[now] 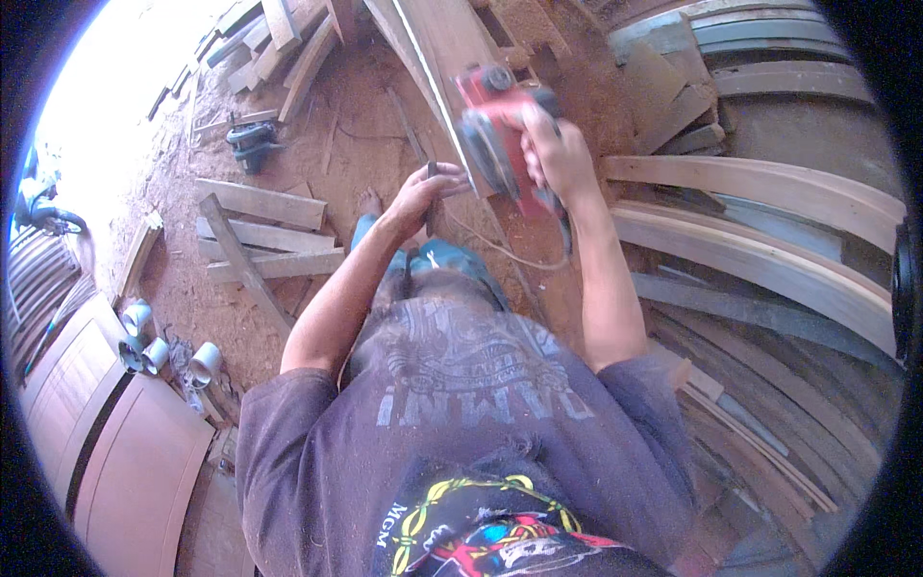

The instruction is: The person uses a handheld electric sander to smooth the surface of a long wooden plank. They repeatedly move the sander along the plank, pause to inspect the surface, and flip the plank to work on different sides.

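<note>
A red electric planer (510, 135), blurred by motion, is tilted over the near end of a long wooden plank (452, 48). My right hand (560, 159) is closed round its handle. My left hand (428, 195) is beside the plank's near end, its fingertips reaching to the edge. A dark narrow stick-like thing (432, 170) shows above and below the closed left fingers; its kind is unclear. From the planer a cord (505, 252) loops down in front of my legs.
Cut boards (264, 202) lie on the dusty ground to the left, near a dark power tool (252, 144). Long curved timbers (760, 255) are stacked on the right. White cups or pipe pieces (205, 363) stand by wooden panels (144, 462) at lower left.
</note>
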The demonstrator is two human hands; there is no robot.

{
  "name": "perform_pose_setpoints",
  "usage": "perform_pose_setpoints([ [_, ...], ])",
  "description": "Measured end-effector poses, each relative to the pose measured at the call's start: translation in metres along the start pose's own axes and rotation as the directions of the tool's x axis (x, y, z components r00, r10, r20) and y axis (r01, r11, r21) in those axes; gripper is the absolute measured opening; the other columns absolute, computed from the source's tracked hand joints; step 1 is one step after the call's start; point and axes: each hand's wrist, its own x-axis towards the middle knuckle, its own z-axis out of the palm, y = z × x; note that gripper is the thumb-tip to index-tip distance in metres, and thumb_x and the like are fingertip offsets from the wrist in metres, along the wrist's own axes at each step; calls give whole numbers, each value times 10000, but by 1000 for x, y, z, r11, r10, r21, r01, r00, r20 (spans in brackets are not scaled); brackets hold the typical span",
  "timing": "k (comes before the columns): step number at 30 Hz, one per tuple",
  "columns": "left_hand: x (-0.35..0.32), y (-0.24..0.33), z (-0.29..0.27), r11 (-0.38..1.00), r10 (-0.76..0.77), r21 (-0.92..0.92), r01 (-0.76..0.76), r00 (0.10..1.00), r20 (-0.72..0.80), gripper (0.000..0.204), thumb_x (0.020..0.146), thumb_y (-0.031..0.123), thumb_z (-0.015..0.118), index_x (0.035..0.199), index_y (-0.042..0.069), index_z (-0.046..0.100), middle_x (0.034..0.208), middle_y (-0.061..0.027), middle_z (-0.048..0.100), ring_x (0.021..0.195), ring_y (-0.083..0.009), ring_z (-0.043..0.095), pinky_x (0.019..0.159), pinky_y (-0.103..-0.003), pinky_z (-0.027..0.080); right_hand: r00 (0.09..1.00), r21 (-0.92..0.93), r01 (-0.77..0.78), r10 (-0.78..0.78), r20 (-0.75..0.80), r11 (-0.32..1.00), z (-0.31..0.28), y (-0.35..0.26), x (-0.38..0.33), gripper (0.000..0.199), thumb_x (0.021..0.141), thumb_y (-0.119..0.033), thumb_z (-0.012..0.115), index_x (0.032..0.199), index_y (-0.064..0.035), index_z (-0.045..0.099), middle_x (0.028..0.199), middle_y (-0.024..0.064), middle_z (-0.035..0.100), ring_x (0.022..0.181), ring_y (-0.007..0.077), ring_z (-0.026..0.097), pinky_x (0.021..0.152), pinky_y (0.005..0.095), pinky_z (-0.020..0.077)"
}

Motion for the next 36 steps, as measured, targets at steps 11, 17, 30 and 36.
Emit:
perform_pose_setpoints([
  [11, -6, -14, 12, 988, 35, 153, -34, 999, -7, 441, 940, 26, 615, 1375, -30, 567, 1258, -171, 713, 1153, -266, 712, 913, -366, 593, 993, -42, 11, -16, -114, 999, -20, 41, -49, 518, 1044, -504, 596, 767, -70, 653, 610, -21, 559, 501, 82, 524, 457, 292, 398],
  [17, -10, -8, 29, 953, 65, 298, -63, 998, 1, 467, 953, 94, 613, 1401, -30, 569, 1271, -154, 711, 1096, -238, 705, 793, -339, 589, 988, 37, 148, -146, -45, 988, 18, -59, 116, 584, 1013, -581, 604, 708, -83, 620, 669, -20, 550, 515, 81, 505, 447, 288, 392],
  [30, -7, 4, 31, 900, -79, 426, 89, 996, -41, 530, 956, 416, 718, 1311, 28, 660, 1138, -92, 743, 983, -185, 680, 786, -344, 541, 981, 197, -66, 100, -168, 978, -42, 72, -161, 503, 1075, -518, 591, 938, -40, 670, 732, -10, 575, 512, 50, 476, 440, 242, 354],
  [36, -40, 14, -6, 824, 75, 565, -29, 995, -59, 546, 946, 479, 796, 1194, 1, 707, 1077, -59, 729, 963, -181, 656, 878, -361, 524, 909, 185, -224, 274, -315, 957, -47, 116, -227, 531, 1078, -522, 597, 885, -30, 642, 595, -30, 497, 474, 70, 451, 440, 255, 338],
])
